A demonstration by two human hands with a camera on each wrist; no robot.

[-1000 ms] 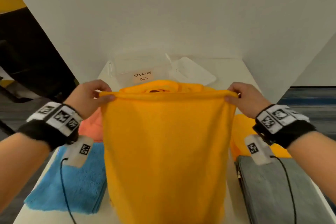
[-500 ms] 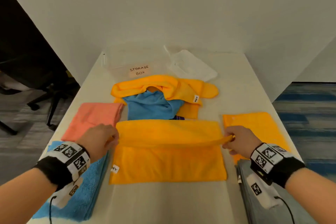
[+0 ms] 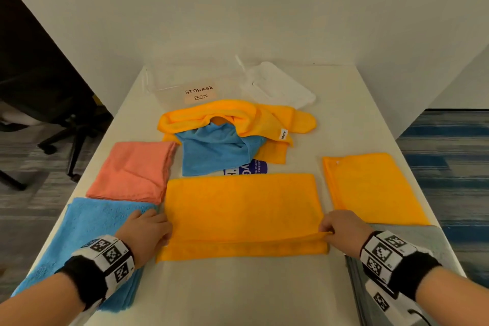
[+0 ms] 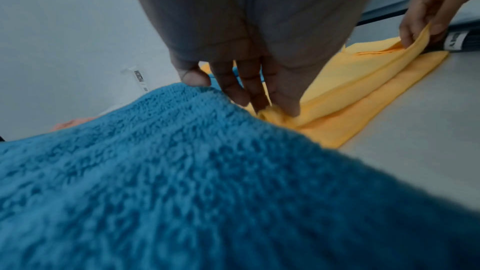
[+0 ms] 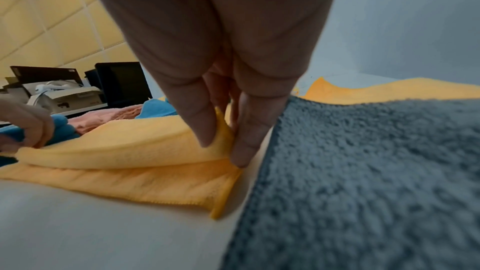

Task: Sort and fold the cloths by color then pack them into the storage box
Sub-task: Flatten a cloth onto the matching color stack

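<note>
An orange cloth [image 3: 242,209] lies folded in half on the white table [image 3: 238,294], its top layer drawn nearly to the near edge. My left hand [image 3: 148,235] pinches the upper layer's left corner [image 4: 272,114]. My right hand [image 3: 341,233] pinches the right corner [image 5: 223,137] between thumb and fingers. The clear storage box [image 3: 185,85] with its label stands at the far end of the table. An unfolded pile of orange cloth [image 3: 264,119] and blue cloth [image 3: 214,151] sits in front of the box.
A folded pink cloth [image 3: 135,169] and a folded blue cloth [image 3: 87,241] lie on the left. A folded orange cloth [image 3: 370,188] and a grey cloth [image 3: 434,243] lie on the right. The white lid [image 3: 277,85] rests beside the box. An office chair [image 3: 60,124] stands left of the table.
The orange cloth, held up in the air a second ago, was laid on the table. Both hands have pulled its top edge toward me, folding it in half.
</note>
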